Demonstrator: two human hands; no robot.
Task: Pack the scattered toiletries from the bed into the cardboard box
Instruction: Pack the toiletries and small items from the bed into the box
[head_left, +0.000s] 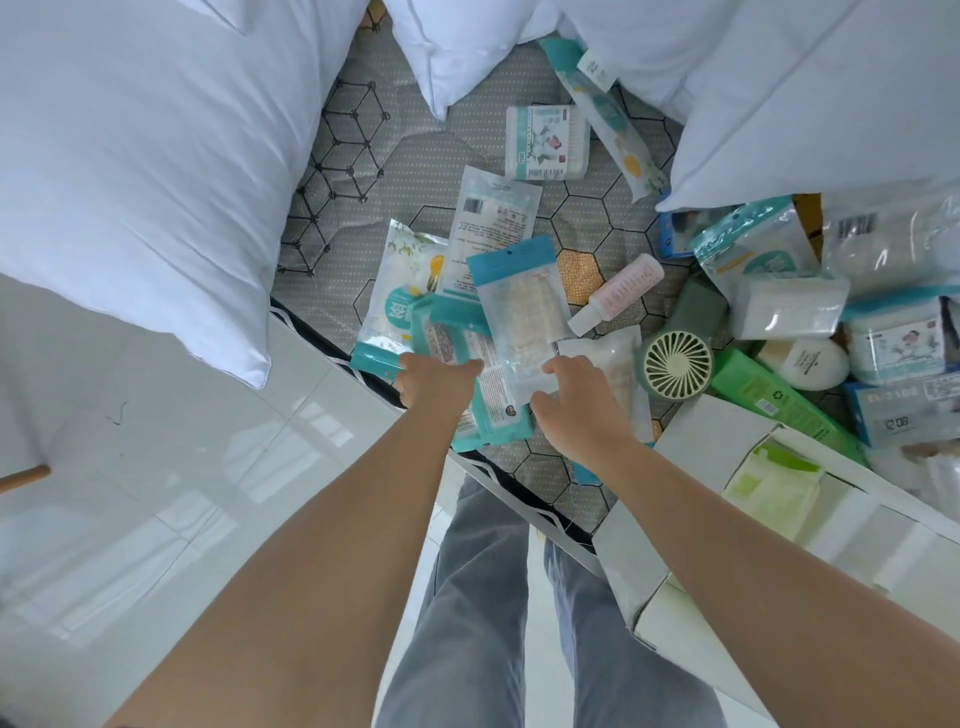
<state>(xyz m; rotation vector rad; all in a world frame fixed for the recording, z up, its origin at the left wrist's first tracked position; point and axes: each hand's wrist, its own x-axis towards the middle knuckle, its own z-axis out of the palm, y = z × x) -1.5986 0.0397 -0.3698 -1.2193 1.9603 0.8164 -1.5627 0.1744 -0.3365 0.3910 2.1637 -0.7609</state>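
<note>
In the head view, a clear packet with a teal header (519, 306) is being pinched at its near edge between the thumb and forefinger of the right hand (576, 415). The left hand (439, 387) is being held just beside it, knuckles up, over a pile of teal-edged packets (452, 332). Its fingers are being hidden by the back of the hand, so it cannot be told whether anything is being gripped. The clear packet is being carried partly on top of that pile, between the two hands. More toiletries are being left scattered farther off: a pink spray bottle (618, 291) and a green hand fan (675, 364) to the right of the right hand, a green tube (769, 400) beyond the fan, and a cotton swab box (545, 143) and a long toothbrush packet (608, 114) well apart near the pillows. The cardboard box (717, 421) is being kept open at the bed's near right, close beside the right forearm, and a pale green packet (769, 483) is being held inside it. All of it is being borne by a grey mattress (431, 171) printed with hexagons, which is being flanked by white pillows (130, 156). A glossy white tiled floor (156, 467) is being shown to the left, and grey trousers (483, 597) below the arms.
</note>
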